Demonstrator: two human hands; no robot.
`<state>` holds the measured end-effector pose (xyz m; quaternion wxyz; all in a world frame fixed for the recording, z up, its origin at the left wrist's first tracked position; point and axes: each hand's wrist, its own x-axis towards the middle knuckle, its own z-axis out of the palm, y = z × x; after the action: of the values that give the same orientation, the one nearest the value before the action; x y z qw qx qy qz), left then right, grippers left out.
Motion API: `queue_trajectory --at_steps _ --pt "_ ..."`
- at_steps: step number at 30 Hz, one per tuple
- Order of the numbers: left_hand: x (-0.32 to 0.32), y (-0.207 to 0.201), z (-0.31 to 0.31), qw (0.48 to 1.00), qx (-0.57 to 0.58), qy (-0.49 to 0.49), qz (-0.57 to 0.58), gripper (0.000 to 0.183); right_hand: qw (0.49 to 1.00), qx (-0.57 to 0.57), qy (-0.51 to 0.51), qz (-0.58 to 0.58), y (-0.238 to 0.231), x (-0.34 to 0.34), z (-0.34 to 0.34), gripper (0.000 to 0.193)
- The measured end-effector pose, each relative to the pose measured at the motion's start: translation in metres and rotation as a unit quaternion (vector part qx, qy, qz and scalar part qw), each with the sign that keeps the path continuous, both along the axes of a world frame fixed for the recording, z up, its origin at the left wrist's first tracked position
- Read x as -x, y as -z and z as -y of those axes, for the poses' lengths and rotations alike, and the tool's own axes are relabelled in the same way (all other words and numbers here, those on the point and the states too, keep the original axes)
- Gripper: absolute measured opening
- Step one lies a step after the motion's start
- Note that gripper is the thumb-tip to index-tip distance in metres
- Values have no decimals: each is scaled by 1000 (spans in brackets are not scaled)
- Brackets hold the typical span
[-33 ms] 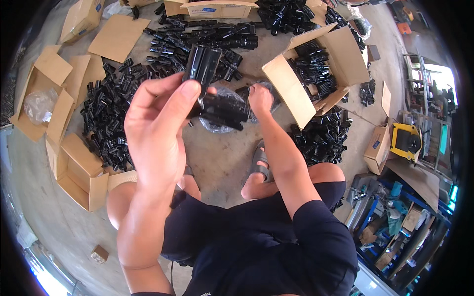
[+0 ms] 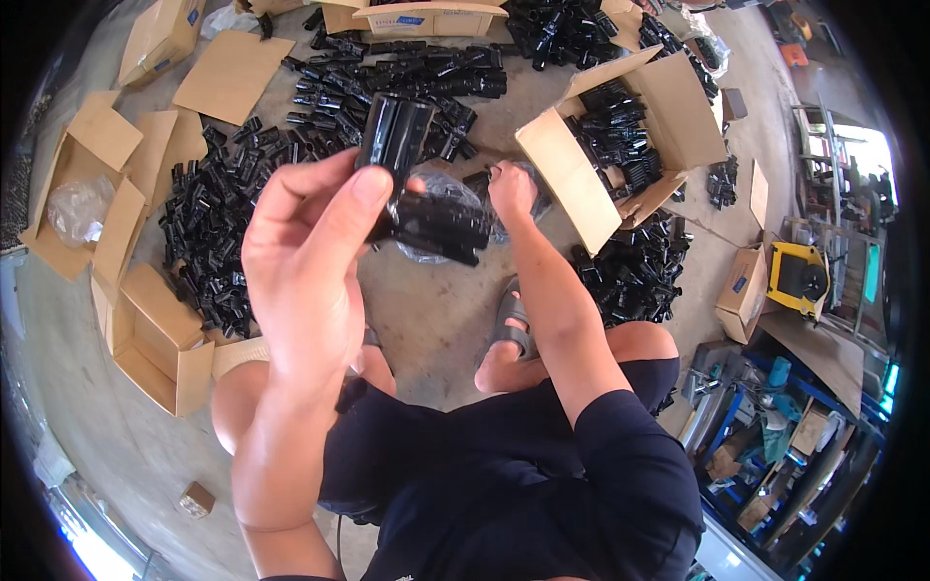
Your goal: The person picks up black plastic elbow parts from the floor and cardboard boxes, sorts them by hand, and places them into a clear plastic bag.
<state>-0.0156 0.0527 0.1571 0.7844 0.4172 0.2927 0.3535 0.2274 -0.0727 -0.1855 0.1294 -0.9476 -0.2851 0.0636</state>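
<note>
Overhead, seen from the head camera, places given relative to the open carton:

Open carton [image 2: 668, 107]: cardboard, flaps spread, lying on the concrete floor [image 2: 436, 320], part filled with stacked black plastic parts.

Left hand [image 2: 310, 261]: raised near the camera, well to the left of the open carton; thumb and fingers clasped around a black plastic piece.

Black plastic piece [image 2: 395, 145]: glossy, ribbed, held upright in the left hand, its top clear of the fingertips.

Right hand [image 2: 511, 192]: lower down, just left of the open carton's near flap; fingers closed on the edge of a clear plastic bag.

Clear plastic bag [image 2: 441, 218]: crinkled, resting on the floor to the left of the open carton, holding a bundle of black parts; touching the right hand.

Loose black parts [image 2: 242, 223]: spread in heaps on the floor, left of the open carton, with more behind it and just below its right side.

Flat cardboard sheets [image 2: 232, 73]: far left of the open carton, beside several small open boxes [image 2: 160, 339].

Sandalled foot [image 2: 504, 339]: below the open carton, on bare concrete.

Yellow machine [image 2: 799, 276]: right of the open carton, near the wall clutter.
</note>
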Motion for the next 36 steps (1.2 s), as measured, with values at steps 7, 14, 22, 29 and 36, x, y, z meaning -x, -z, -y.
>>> queue_trajectory --at_steps 7,14,22,29,36 --pt "1 0 -8 1000 1 -10 4 18 985 142 36 -87 31 -37 -43 22" --pt "-4 7 -12 998 33 -49 -5 17 993 94 7 -67 24 -31 -42 20" --pt "-16 12 -10 998 34 -57 24 12 967 -212 -136 -35 -49 -11 -54 11" --pt "-13 14 -1 998 16 -49 47 10 885 -394 -89 -231 -273 11 -67 15" --pt "-9 9 39 996 -6 -58 62 11 785 -456 -52 -415 -357 77 7 14"
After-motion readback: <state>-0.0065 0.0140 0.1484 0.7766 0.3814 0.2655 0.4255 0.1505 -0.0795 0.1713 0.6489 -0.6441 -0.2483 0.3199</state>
